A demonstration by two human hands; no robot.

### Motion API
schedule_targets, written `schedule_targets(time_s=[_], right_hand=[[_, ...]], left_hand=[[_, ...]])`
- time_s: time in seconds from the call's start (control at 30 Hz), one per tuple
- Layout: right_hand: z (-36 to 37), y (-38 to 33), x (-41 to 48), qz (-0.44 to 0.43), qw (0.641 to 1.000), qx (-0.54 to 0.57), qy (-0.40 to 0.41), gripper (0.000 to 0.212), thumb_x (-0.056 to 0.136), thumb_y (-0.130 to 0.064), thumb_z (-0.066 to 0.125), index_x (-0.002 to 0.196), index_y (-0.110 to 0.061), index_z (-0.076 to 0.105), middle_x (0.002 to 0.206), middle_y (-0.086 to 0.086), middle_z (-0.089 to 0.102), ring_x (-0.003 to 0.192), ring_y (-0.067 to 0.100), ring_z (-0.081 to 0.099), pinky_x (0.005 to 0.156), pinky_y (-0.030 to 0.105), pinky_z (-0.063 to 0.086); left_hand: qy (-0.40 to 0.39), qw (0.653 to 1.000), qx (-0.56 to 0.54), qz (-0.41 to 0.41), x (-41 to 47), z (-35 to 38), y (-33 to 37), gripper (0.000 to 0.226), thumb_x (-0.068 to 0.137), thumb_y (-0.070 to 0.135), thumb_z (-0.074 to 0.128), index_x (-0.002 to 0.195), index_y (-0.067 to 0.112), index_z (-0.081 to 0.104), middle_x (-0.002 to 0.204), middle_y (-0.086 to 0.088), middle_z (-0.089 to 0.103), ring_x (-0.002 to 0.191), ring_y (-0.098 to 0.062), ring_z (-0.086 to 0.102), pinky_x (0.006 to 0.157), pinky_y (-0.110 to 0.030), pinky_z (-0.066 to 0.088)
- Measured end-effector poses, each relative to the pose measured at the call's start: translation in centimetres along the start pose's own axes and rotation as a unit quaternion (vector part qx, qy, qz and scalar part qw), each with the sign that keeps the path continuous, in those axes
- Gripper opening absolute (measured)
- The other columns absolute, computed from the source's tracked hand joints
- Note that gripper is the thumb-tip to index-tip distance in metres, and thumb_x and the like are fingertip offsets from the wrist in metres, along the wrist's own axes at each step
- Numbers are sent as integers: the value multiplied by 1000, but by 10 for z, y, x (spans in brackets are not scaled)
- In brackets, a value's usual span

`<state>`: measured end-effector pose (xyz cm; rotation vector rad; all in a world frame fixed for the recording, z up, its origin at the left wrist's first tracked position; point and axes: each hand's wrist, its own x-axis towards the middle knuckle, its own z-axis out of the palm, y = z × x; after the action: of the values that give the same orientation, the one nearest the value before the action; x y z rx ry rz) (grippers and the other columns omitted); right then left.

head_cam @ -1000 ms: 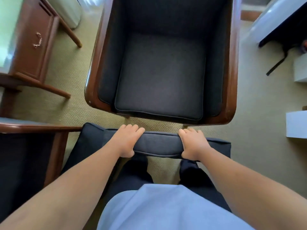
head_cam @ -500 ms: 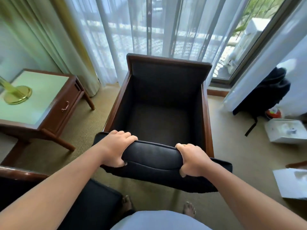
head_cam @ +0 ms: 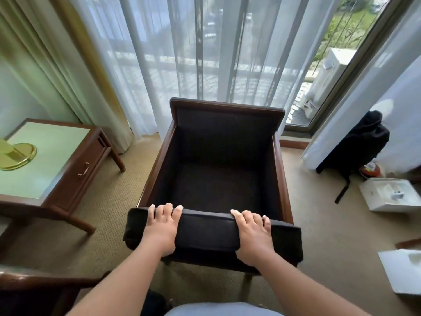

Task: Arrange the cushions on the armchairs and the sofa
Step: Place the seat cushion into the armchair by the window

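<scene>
You stand on beige woven carpet (head_cam: pixel 109 201) before sheer white curtains (head_cam: pixel 159 65), facing a dark upholstered armchair with a brown wooden frame (head_cam: pixel 155 169). Your left hand (head_cam: pixel 163 229) and right hand (head_cam: pixel 252 236) both grip the dark rectangular seat cushion (head_cam: pixel 209 231), fingers curled over its far edge, holding it across the armchair's front. A wooden side table with a pale green top (head_cam: pixel 68 179) and a brass lamp base (head_cam: pixel 18 156) stands left of the armchair. A black backpack (head_cam: pixel 360 142) and an open white cardboard box (head_cam: pixel 391 197) lie to its right.

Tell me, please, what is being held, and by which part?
A dark cushion, gripped along its upper edge: left hand towards the left end, right hand towards the right.
</scene>
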<state>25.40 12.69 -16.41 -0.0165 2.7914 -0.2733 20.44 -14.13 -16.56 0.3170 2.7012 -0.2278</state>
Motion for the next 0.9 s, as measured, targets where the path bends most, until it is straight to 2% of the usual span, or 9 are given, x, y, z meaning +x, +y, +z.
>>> schedule_targets(time_s=[0.2,0.4,0.57,0.9], right_hand=[[-10,1,15,56,998,-18,6,121,70,-40,81,157,-38,-3,149,-4,17,148,24,8,123,52,-11],[-8,-24,20,167,985,-36,3,122,74,-23,75,156,-36,-15,159,8,4,153,33,-10,121,57,-17],[-1,-32,20,196,979,-49,6,120,75,-23,75,156,-35,-12,156,6,8,152,33,-6,122,58,-13],[0,-35,24,223,973,-59,10,117,74,-24,75,156,-33,-8,157,7,10,152,33,-4,122,58,-14]], left_hand=[[-4,999,-26,44,16,-18,-9,112,73,17,71,157,26,-3,152,-5,9,145,-30,9,123,-52,-12],[13,997,-33,73,30,-16,-19,112,72,16,71,156,26,-2,151,-4,11,144,-29,11,123,-52,-10],[35,994,-37,94,30,-3,-22,112,73,23,75,156,26,-1,151,-5,10,143,-30,10,122,-52,-9],[69,988,-41,133,39,0,-29,111,73,35,75,155,25,1,150,-6,14,143,-28,14,122,-52,-7]])
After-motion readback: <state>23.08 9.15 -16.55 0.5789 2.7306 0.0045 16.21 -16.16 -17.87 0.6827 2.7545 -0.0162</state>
